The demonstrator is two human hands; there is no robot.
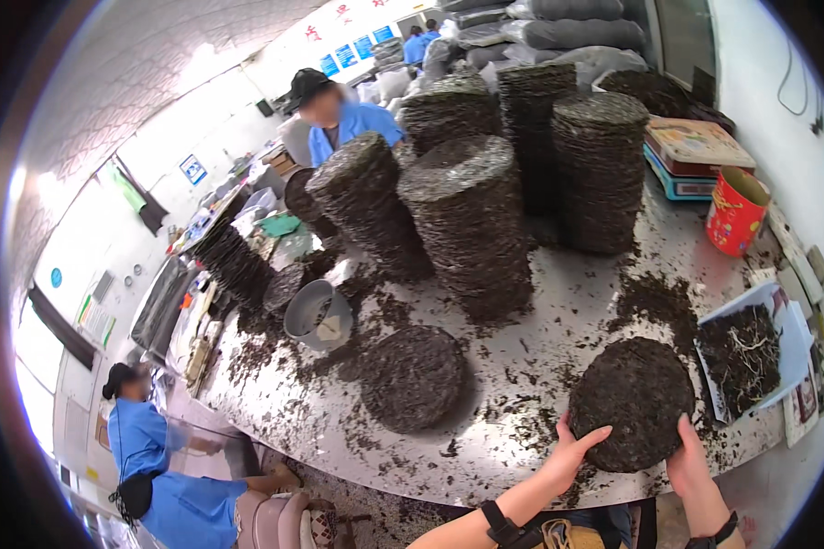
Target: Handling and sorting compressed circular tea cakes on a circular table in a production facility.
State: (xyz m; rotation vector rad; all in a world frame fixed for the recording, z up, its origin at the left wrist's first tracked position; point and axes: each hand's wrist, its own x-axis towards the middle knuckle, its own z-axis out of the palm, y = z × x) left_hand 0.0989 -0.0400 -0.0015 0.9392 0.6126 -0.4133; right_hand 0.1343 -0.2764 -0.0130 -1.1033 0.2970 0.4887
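At the near right of the metal table (513,448), a dark, round, flaky cake (636,398) that looks like pressed dried seaweed is held flat between my hands. My left hand (572,453) grips its left edge, with the thumb lying on top. On the right edge is my right hand (689,459), its fingers partly hidden beneath. Left of it, a similar round cake or low pile (414,377) rests on the table. A white tray (796,352) with dark scraps and pale strands stands close to my right hand.
Tall stacks of round cakes (467,220) rise across the middle and back. A grey bowl (319,316), a red tin (737,215) and a scale (687,174) stand on the table among loose crumbs. One co-worker (343,123) is behind the stacks, another (156,457) sits at left.
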